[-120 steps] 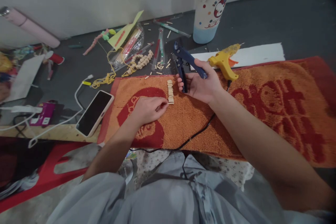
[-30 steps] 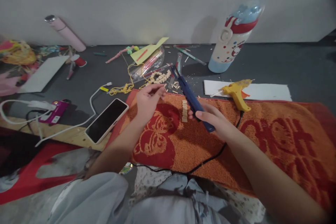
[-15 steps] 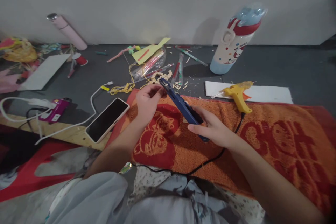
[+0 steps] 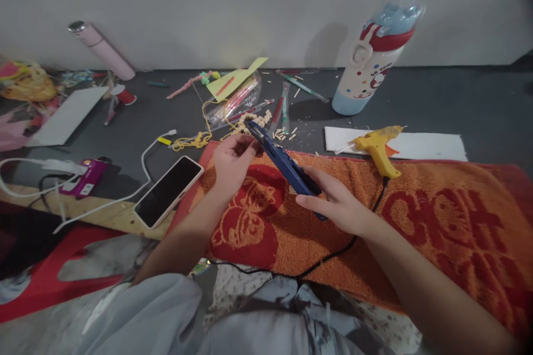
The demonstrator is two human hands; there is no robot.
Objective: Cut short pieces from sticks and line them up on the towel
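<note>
A dark blue phone (image 4: pixel 291 172), seen nearly edge-on, is tilted above the orange towel (image 4: pixel 333 249). My right hand (image 4: pixel 333 199) grips its lower end, thumb on the near side and fingers on the far side. At the phone's raised far end is my left hand (image 4: pixel 234 161), fingers curled and thumb drawn in towards them. The phone's edge hides the left fingertips, so what they pinch, if anything, cannot be made out. Left of the towel lies another phone (image 4: pixel 169 191) in a pale case, its screen dark.
A yellow glue gun (image 4: pixel 381 150) rests on a white board (image 4: pixel 433 147). Behind it stands a cartoon bottle (image 4: pixel 362 77). A pink flask (image 4: pixel 102 50) leans on the wall. Yellow cord (image 4: pixel 191 141), straws and wrappers lie beyond the towel. A purple power adapter (image 4: pixel 87 177) sits left.
Both hands and the blue phone keep almost the same pose. The whole view has shifted slightly.
</note>
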